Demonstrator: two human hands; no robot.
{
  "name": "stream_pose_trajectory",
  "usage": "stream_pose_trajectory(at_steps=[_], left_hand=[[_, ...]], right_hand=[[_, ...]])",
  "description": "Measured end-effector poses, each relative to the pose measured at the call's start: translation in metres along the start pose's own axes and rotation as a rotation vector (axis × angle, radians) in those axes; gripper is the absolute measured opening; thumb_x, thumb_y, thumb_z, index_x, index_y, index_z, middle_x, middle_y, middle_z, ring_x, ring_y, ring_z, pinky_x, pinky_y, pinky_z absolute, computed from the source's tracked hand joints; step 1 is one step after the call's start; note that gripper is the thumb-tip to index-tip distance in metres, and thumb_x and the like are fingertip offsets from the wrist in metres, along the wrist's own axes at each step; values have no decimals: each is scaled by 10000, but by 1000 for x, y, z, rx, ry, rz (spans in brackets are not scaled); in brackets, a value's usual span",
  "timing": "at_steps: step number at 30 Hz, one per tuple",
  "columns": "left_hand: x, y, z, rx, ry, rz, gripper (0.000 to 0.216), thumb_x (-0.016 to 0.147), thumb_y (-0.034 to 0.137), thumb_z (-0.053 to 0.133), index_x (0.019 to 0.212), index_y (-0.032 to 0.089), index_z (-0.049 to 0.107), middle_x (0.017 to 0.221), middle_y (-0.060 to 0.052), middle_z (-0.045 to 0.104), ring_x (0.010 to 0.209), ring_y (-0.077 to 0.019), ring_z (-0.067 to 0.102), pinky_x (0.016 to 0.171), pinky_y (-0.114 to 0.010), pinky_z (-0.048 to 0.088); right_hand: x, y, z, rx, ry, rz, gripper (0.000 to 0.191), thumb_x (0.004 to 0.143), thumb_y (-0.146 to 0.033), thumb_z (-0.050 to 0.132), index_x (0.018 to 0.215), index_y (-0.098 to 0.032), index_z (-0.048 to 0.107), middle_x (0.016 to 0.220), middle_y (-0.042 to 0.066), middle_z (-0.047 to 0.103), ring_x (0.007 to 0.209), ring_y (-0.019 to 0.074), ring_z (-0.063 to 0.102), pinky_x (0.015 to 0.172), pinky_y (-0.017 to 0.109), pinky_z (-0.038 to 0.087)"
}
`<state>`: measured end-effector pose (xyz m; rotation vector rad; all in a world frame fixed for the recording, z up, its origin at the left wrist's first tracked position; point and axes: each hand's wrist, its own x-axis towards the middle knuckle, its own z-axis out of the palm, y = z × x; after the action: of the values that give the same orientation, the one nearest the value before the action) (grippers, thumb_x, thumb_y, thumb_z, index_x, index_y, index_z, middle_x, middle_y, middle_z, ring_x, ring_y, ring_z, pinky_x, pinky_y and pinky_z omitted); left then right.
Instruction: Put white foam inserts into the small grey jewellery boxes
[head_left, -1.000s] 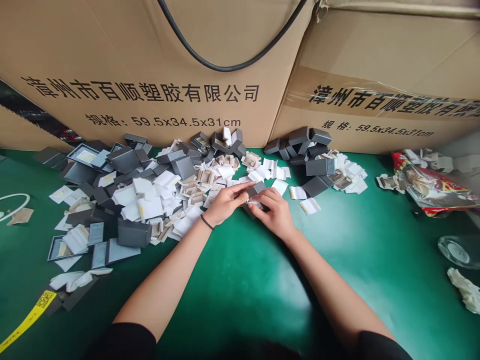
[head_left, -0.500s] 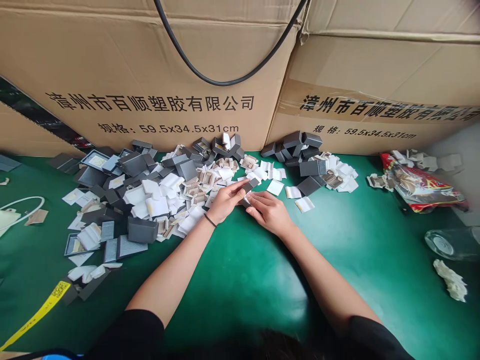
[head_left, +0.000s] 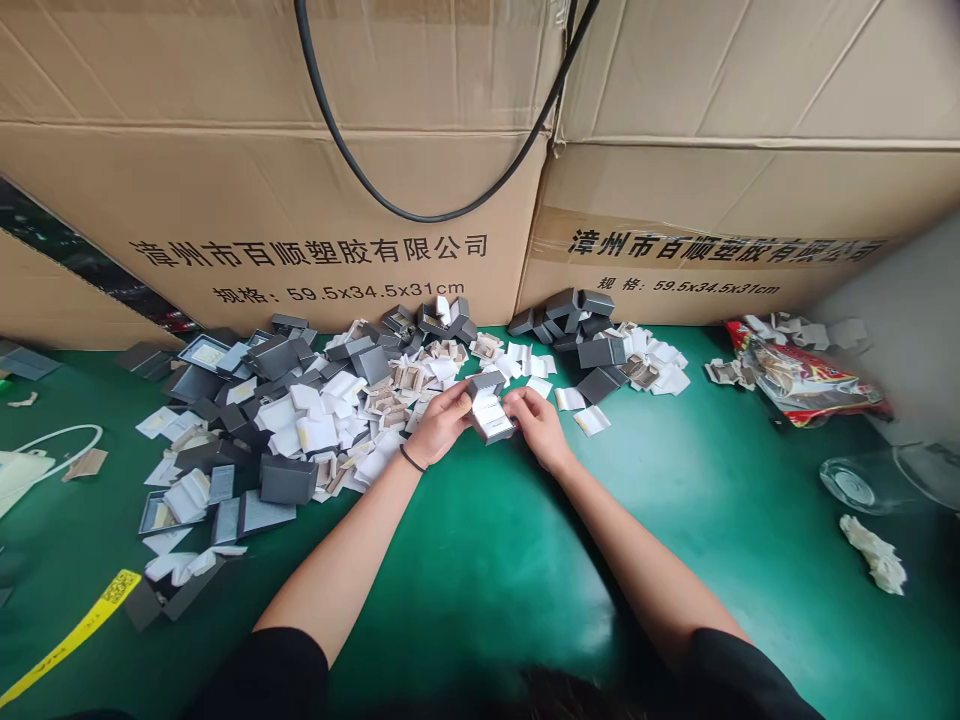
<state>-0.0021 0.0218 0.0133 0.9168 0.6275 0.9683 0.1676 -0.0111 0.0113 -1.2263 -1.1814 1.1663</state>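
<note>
A small dark grey jewellery box (head_left: 491,415) is held up over the green table, its lid tilted back and a white lining showing inside. My left hand (head_left: 442,422) grips its left side between thumb and fingers. On the right edge, my right hand (head_left: 537,425) is closed with thumb and fingertips at the box. Just beyond and to the left lies a heap of white inserts (head_left: 319,420) and cardboard pieces. Dark grey boxes (head_left: 289,480) are mixed into that heap.
Large cardboard cartons (head_left: 315,190) wall off the back, with a black cable (head_left: 420,215) hanging before them. More dark boxes (head_left: 600,352) sit back right. Farther right are a red snack bag (head_left: 806,380), a clear container (head_left: 855,485) and crumpled tissue (head_left: 874,555). Yellow tape (head_left: 82,630) lies front left.
The box in my hands has gone from closed-looking to open, showing its white lining. My right hand has shifted to its right edge. The view has tilted up slightly.
</note>
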Motion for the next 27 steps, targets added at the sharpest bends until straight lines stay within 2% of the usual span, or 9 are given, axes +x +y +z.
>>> stream_pose_trajectory(at_steps=[3, 6, 9, 11, 13, 16, 19, 24, 27], left_hand=[[-1, -1, 2, -66, -63, 1, 489, 771, 376, 655, 1227, 216, 582, 1190, -94, 619, 1111, -269, 547, 918, -381, 449], [-2, -1, 5, -54, -86, -22, 466, 787, 377, 637, 1219, 209, 587, 1201, -94, 610, 1140, -264, 528, 955, -379, 425], [-3, -1, 9, -18, -69, -38, 449, 800, 374, 623, 1219, 216, 583, 1220, -88, 595, 1151, -249, 518, 967, -372, 416], [-3, -1, 12, 10, -23, -39, 471, 784, 381, 640, 1221, 217, 575, 1216, -85, 593, 1131, -237, 530, 955, -365, 424], [-4, -1, 15, 53, 19, -63, 511, 755, 388, 669, 1224, 215, 561, 1172, -83, 612, 1064, -222, 563, 911, -351, 449], [-4, -2, 17, 109, 61, -117, 538, 726, 379, 698, 1214, 210, 547, 1043, -71, 653, 911, -187, 604, 801, -314, 484], [-3, -4, 16, 86, 85, -125, 494, 703, 349, 719, 1150, 197, 572, 949, -51, 660, 826, -153, 601, 737, -275, 483], [1, -10, 11, 96, 158, -88, 370, 652, 328, 755, 954, 155, 631, 755, -16, 640, 684, -120, 570, 623, -230, 447], [2, -9, 9, 120, 184, -106, 351, 645, 313, 762, 928, 151, 632, 700, -5, 634, 624, -109, 554, 573, -220, 427]], right_hand=[[1, -2, -1, 40, -202, 122, 377, 790, -562, 533, 734, -189, 541, 523, -40, 569, 402, 85, 500, 386, 200, 380], [1, -2, -1, 138, -291, 202, 379, 759, -554, 568, 703, -181, 529, 503, -33, 562, 410, 94, 516, 356, 187, 334], [1, -1, -1, 174, -259, 217, 381, 709, -536, 626, 640, -183, 502, 486, -45, 535, 375, 70, 459, 349, 185, 308], [2, 0, 0, 183, -163, 194, 381, 686, -525, 650, 617, -188, 488, 460, -65, 485, 359, 55, 408, 349, 186, 303], [3, 1, 1, 183, -83, 164, 374, 671, -518, 663, 614, -193, 488, 454, -76, 448, 369, 55, 391, 358, 191, 318], [3, 3, 3, 138, -41, 111, 357, 678, -514, 659, 632, -195, 504, 461, -75, 441, 384, 60, 389, 383, 202, 339], [2, 4, 4, 107, -41, 77, 330, 714, -507, 632, 682, -193, 534, 492, -70, 464, 396, 62, 402, 409, 208, 350], [-1, -1, 4, 59, -134, 57, 313, 779, -501, 569, 768, -189, 547, 490, -74, 493, 394, 72, 459, 443, 209, 366], [-1, -2, 3, 54, -159, 67, 318, 782, -504, 559, 773, -187, 538, 469, -73, 510, 382, 79, 470, 446, 212, 374]])
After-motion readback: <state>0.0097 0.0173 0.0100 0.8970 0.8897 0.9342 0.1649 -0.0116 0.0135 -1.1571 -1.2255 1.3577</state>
